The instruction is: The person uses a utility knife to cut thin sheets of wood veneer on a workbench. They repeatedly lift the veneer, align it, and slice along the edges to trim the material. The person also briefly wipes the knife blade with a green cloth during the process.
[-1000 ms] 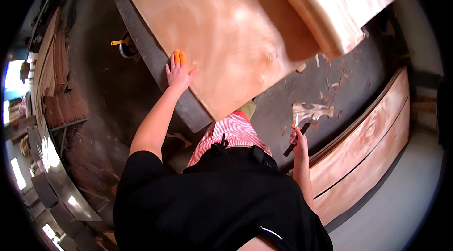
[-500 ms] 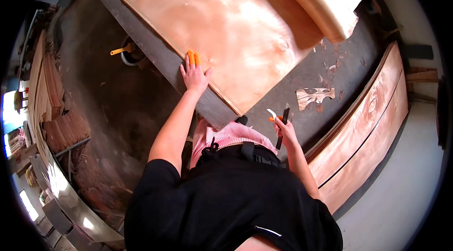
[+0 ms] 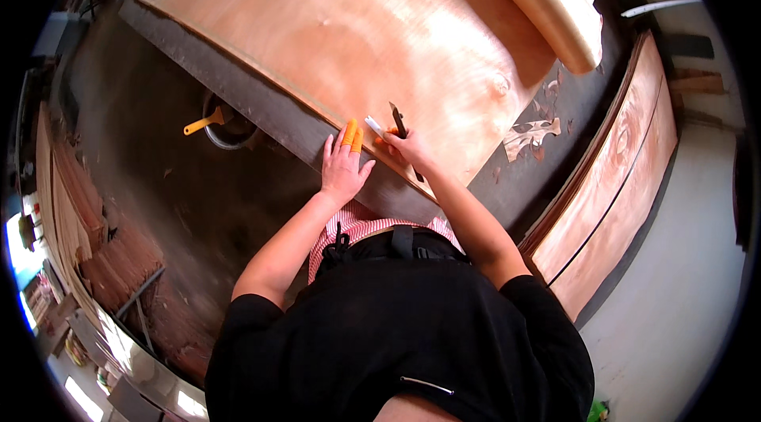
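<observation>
My left hand (image 3: 344,172) lies open, two fingers in orange covers, on the near left edge of a large pale wood veneer sheet (image 3: 317,34). The sheet rests on a dark grey board (image 3: 238,81), which shows as a strip along that edge. Just to the right, my right hand (image 3: 408,148) is closed around a slim black utility knife (image 3: 397,119), held over the sheet near its edge. A small white strip (image 3: 373,126) also sticks out from its fingers; its kind is unclear. Orange covers show partly on this hand too.
A large veneer roll (image 3: 531,2) lies across the sheet's far right. Stacked veneer sheets (image 3: 610,160) stand at the right, with torn scraps (image 3: 529,137) on the floor beside them. A bucket (image 3: 226,137) with a yellow-handled brush (image 3: 204,121) sits left of the board. More veneer (image 3: 119,263) lies far left.
My right hand has swung up and left from beside the board to the sheet's edge, still holding the knife and white strip. My left hand has slid slightly nearer and right.
</observation>
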Demonstrator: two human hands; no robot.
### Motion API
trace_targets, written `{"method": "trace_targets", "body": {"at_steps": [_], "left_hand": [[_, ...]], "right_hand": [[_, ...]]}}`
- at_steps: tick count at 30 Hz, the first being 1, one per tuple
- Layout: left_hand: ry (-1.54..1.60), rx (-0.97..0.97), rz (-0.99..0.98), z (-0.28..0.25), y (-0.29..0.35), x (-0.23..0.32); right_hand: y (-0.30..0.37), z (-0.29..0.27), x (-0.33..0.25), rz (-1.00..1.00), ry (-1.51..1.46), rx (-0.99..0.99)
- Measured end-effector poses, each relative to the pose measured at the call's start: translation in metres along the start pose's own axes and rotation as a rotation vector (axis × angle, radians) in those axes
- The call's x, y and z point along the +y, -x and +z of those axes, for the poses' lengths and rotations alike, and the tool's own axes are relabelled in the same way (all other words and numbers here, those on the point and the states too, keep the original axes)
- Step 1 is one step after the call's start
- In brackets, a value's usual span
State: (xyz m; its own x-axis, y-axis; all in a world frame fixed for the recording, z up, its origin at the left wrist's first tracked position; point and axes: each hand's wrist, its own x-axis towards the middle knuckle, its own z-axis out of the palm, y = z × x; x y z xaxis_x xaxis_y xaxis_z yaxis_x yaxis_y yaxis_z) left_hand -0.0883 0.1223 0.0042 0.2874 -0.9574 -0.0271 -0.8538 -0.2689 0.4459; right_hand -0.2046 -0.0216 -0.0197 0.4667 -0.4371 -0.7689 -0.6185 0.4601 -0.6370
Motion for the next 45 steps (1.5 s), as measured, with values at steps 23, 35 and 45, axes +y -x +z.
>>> {"method": "trace_targets", "body": {"at_steps": [23, 35, 45], "left_hand": [[-0.269, -0.206, 0.223, -0.007, -0.026, -0.003], [-0.013, 0.006, 0.227, 0.012, -0.114, 0.001], [-0.470, -0.316, 0.206, 0.005, -0.128, 0.021]], "right_hand": [[0.016, -0.080, -0.050, -0.257, 0.465, 0.113], [-0.043, -0.061, -0.046, -0.197, 0.095, 0.204], [-0.028, -0.078, -0.077, -0.243, 0.622, 0.239]]}}
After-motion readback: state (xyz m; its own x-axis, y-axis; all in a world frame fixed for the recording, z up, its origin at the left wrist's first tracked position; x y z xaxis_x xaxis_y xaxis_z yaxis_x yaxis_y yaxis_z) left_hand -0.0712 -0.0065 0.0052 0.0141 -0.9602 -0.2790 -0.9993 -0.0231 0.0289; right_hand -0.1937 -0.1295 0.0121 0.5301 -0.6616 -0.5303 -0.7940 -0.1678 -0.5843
